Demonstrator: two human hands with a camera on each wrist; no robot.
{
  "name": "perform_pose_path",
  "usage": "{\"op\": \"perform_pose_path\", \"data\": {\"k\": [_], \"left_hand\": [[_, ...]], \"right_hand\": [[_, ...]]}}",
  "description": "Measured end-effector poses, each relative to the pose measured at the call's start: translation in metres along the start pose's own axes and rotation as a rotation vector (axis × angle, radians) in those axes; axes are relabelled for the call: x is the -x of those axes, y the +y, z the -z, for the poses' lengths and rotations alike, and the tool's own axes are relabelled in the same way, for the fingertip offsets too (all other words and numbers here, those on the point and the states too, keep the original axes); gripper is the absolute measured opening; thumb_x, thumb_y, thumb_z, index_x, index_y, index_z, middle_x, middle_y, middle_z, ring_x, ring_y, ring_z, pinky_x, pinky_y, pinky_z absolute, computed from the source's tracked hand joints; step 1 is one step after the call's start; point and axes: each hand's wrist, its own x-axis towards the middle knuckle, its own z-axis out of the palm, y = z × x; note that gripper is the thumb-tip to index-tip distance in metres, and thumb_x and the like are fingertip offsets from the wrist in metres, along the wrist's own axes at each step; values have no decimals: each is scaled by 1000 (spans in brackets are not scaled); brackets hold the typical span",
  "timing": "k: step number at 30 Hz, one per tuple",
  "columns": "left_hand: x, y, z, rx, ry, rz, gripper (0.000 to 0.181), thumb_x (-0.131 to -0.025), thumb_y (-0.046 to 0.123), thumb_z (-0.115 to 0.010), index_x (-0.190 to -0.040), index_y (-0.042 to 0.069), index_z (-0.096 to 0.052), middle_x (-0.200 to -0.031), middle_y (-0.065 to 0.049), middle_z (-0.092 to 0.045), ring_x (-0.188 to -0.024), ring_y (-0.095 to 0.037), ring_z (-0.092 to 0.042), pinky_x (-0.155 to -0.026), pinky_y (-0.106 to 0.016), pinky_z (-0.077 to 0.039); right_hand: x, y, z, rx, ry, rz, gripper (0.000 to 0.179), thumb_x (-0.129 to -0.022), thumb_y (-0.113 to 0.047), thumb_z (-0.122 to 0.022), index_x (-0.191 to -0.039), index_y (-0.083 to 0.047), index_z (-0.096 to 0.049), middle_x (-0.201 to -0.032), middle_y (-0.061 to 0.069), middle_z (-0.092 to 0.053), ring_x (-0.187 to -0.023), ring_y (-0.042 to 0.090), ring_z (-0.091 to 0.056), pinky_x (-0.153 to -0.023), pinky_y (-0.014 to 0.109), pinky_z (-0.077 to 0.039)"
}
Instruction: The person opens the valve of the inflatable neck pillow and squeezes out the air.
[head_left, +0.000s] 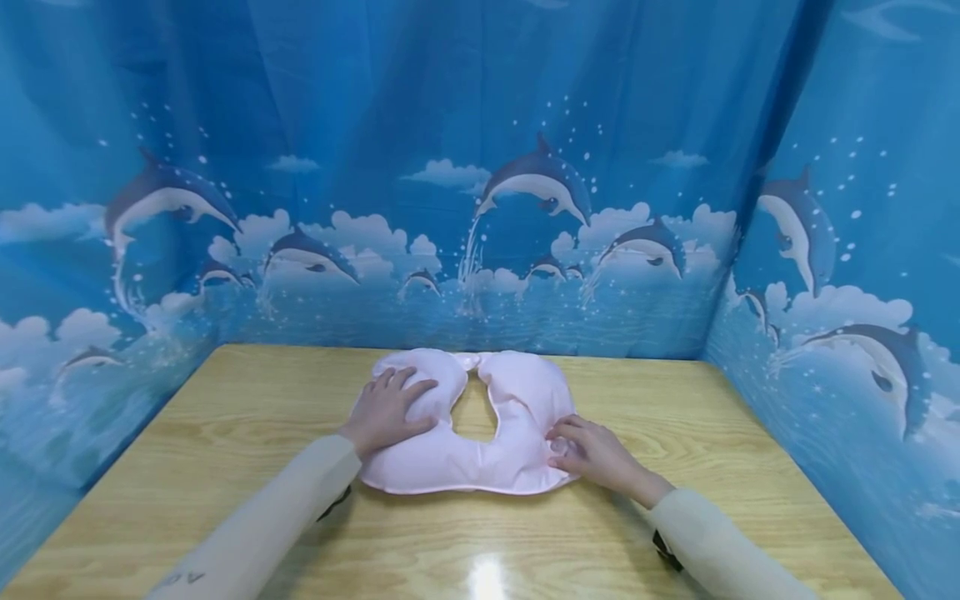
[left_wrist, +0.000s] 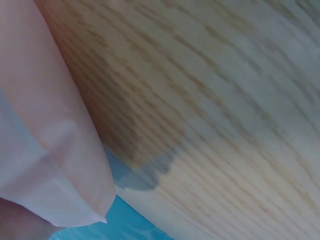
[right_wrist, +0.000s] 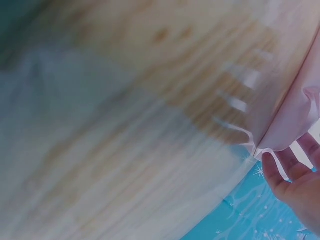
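A pale pink U-shaped neck pillow [head_left: 465, 467] lies on the wooden table, its two ends nearly meeting at the far side around a narrow gap. My left hand [head_left: 390, 410] rests on its left arm with the fingers spread. At the right arm, my right hand [head_left: 592, 454] has thumb and bent fingers around a small puckered spot of the cover. In the left wrist view the pillow's side [left_wrist: 60, 135] fills the left edge. The right wrist view shows right-hand fingers [right_wrist: 295, 167] against the creased pillow edge [right_wrist: 287, 125].
The light wood-grain table [head_left: 262, 400] is enclosed behind and on both sides by a blue curtain [head_left: 420, 308] printed with dolphins and clouds. Dark bands show near both sleeve cuffs. A bright light reflection lies on the near part of the tabletop.
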Motion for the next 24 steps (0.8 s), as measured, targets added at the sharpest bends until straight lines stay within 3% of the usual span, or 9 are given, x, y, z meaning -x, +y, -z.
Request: {"op": "perform_pose_path", "data": {"k": [14, 24], "left_hand": [[-2, -1, -8, -49, 7, -8, 58, -79, 60, -55, -130, 31, -49, -138, -11, -41, -122, -38, -40, -92, -59, -37], [-2, -3, -13, -32, 23, -9, 57, -79, 59, -56, -129, 32, -50, -140, -11, -39, -125, -36, -37, -92, -60, -36]], "right_hand": [[0, 3, 0, -1, -23, -21, 26, -81, -33, -67, -99, -15, -64, -104, 1, -61, -86, 17, -59, -74, 34, -49], [-1, 2, -1, 2, -28, -36, 27, -82, -35, -66, -100, -16, -64, -105, 1, -61, -90, 18, -60, -77, 36, -50]]}}
